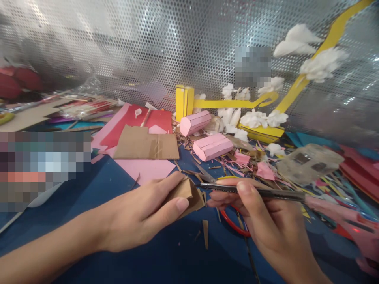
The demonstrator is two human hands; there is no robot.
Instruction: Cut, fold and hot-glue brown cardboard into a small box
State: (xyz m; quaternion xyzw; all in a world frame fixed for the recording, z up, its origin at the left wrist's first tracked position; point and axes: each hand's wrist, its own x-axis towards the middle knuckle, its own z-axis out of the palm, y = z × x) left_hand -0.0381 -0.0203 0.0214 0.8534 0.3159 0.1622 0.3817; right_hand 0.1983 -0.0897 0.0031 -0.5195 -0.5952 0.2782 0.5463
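Note:
My left hand (pixel 139 215) is closed around a small folded piece of brown cardboard (pixel 183 189), gripped between thumb and fingers. In my right hand (pixel 266 213) is a slim black pen (pixel 219 187), its dark tip pointing left at the cardboard's edge; whether it touches cannot be made out. Behind and under the right fingers lies a pair of scissors (pixel 204 173), with a red handle loop (pixel 233 228) showing below the hand. A thin cardboard strip (pixel 205 234) rests on the blue table just in front of the folded piece.
Beyond my hands sit a cardboard sheet (pixel 148 146), two pink paper prisms (pixel 213 146), a yellow box (pixel 184 102) and cotton tufts (pixel 254 119). Cardboard scraps lie around them. A pink glue gun (pixel 352 221) is at right. Perforated metal mesh (pixel 133 47) stands behind.

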